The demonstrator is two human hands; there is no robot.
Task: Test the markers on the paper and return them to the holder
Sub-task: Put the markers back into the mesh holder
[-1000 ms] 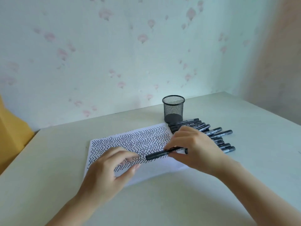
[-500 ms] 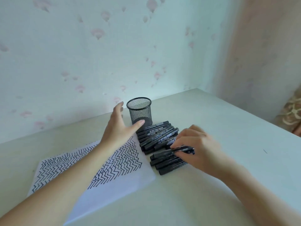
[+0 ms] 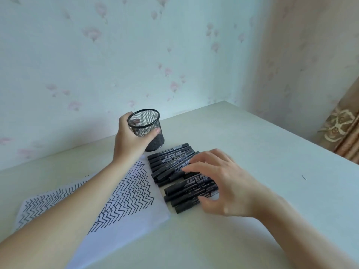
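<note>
1 mesh holder (image 3: pixel 149 131) tilted, left hand (image 3: pixel 130 139) gripping

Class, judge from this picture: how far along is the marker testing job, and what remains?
Testing looks done: the paper is covered in zigzag strokes. In hand: the left hand grips the tilted mesh holder, which looks empty; the right hand spreads over the markers. Left: every marker seen lies on the table, none returned.

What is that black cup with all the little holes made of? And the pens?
The cup looks like thin metal wire mesh painted matte black: you can see fingers right through its wall. The pens look like smooth black plastic with a slight sheen and pale printed labels. Both are guesses from looks alone.
</note>
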